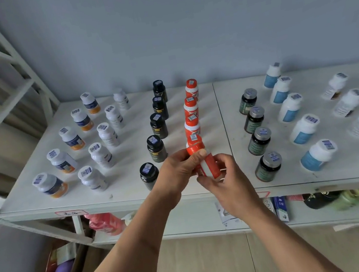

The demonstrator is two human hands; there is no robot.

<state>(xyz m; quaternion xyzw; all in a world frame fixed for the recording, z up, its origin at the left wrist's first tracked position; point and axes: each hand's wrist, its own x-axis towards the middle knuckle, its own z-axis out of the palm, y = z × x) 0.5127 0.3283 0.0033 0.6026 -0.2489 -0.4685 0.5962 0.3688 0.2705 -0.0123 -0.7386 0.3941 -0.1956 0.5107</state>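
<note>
An orange-and-white pill bottle (210,166) with an orange cap is held tilted above the front edge of the white shelf (124,192). My left hand (177,173) grips its cap end, thumb on top. My right hand (226,182) curls round its lower body from the right. Right behind it, a row of matching orange-capped bottles (191,109) runs toward the wall.
Rows of bottles stand on the shelf: white with orange labels (68,140), plain white (107,134), black (158,125), dark green with grey caps (256,120), white with blue labels (290,108), more white ones at far right. A lower shelf (197,221) holds packets and a pink bag.
</note>
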